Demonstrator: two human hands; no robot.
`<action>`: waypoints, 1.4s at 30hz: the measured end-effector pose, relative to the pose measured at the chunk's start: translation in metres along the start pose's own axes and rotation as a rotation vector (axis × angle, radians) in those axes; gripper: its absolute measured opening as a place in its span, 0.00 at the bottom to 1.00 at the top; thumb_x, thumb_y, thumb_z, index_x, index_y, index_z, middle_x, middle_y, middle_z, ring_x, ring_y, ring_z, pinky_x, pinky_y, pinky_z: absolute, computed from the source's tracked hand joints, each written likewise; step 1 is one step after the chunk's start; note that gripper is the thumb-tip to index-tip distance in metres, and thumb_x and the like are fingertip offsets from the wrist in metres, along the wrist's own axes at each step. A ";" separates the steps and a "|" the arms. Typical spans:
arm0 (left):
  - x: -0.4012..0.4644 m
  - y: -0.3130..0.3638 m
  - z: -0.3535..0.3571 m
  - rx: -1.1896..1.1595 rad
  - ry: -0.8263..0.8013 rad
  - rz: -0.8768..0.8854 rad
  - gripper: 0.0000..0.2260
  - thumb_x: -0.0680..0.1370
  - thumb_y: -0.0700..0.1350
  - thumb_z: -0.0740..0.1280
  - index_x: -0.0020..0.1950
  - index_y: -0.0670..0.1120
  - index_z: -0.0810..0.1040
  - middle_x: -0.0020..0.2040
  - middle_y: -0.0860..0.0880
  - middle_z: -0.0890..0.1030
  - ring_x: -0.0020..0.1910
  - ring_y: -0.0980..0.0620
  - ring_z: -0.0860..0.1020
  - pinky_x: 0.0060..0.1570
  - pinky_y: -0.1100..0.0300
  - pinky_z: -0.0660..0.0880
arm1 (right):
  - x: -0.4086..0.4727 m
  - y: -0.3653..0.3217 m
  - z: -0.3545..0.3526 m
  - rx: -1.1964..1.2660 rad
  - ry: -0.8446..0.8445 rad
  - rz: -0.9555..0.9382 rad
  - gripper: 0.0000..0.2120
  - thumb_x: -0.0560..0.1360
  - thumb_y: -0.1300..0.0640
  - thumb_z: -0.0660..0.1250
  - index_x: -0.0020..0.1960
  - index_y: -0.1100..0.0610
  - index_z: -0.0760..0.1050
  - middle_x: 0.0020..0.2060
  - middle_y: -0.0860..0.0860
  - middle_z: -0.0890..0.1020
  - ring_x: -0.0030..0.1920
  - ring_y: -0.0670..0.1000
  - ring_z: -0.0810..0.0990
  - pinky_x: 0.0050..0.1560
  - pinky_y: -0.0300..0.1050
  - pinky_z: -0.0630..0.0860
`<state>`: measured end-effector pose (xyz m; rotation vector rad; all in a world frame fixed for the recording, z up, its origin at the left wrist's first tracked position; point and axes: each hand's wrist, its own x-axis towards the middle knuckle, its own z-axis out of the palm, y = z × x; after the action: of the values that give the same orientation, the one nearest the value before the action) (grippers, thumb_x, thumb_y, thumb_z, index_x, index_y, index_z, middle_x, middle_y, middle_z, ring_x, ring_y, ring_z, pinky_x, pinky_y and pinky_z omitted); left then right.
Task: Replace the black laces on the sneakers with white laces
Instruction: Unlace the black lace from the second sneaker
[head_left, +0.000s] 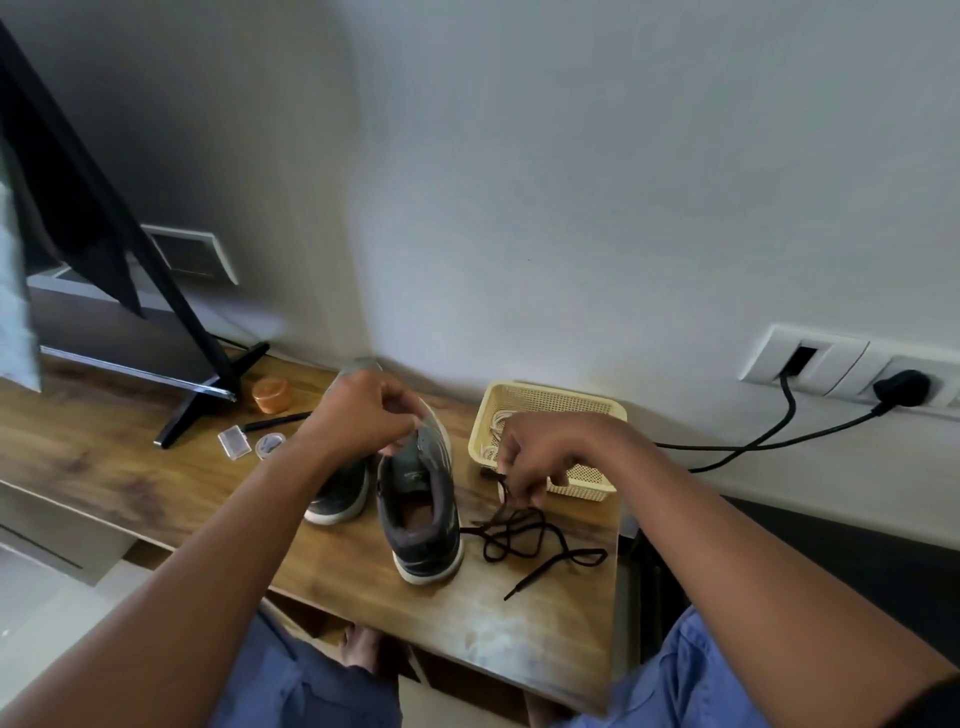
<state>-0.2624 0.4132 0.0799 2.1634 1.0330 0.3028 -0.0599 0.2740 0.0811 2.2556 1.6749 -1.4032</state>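
Two grey sneakers with white soles stand on the wooden table (130, 457). The right sneaker (423, 525) has its heel toward me; the left sneaker (340, 493) is partly hidden behind my left arm. My left hand (363, 415) grips the front of the right sneaker, fingers curled over its toe and tongue area. A black lace (530, 535) lies in loose loops on the table to the right of that sneaker. My right hand (535, 457) pinches one end of this lace just above the table. White laces (496, 423) lie inside the cream basket (587, 475).
A TV on a black stand (202, 400) fills the left back. An orange jar (271, 395), a black pen (275, 422) and two small clear containers (249, 444) lie near it. Black cables run from wall sockets (852, 366) at right. The table's edge is close to my knees.
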 end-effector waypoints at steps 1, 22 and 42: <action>0.000 -0.006 -0.001 0.129 0.060 -0.044 0.04 0.76 0.45 0.76 0.42 0.52 0.86 0.33 0.52 0.86 0.35 0.54 0.86 0.44 0.53 0.86 | 0.003 0.000 0.004 -0.048 -0.034 0.060 0.05 0.76 0.63 0.72 0.52 0.62 0.84 0.45 0.55 0.88 0.41 0.51 0.86 0.32 0.39 0.72; 0.018 -0.009 0.039 0.418 -0.028 -0.148 0.07 0.76 0.47 0.71 0.39 0.46 0.81 0.36 0.47 0.84 0.40 0.46 0.85 0.41 0.55 0.81 | 0.035 -0.031 0.037 -0.331 0.233 -0.230 0.28 0.74 0.40 0.73 0.69 0.49 0.72 0.55 0.51 0.82 0.54 0.54 0.81 0.50 0.48 0.76; -0.065 -0.026 0.029 0.715 -0.080 -0.201 0.12 0.75 0.49 0.76 0.57 0.52 0.84 0.54 0.47 0.83 0.54 0.46 0.82 0.47 0.56 0.79 | 0.052 -0.062 0.051 -0.392 0.611 -0.382 0.08 0.76 0.45 0.69 0.53 0.47 0.79 0.46 0.46 0.83 0.49 0.51 0.81 0.41 0.45 0.72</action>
<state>-0.3060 0.3606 0.0467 2.6213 1.4530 -0.2966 -0.1386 0.3162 0.0473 2.3320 2.3838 -0.3203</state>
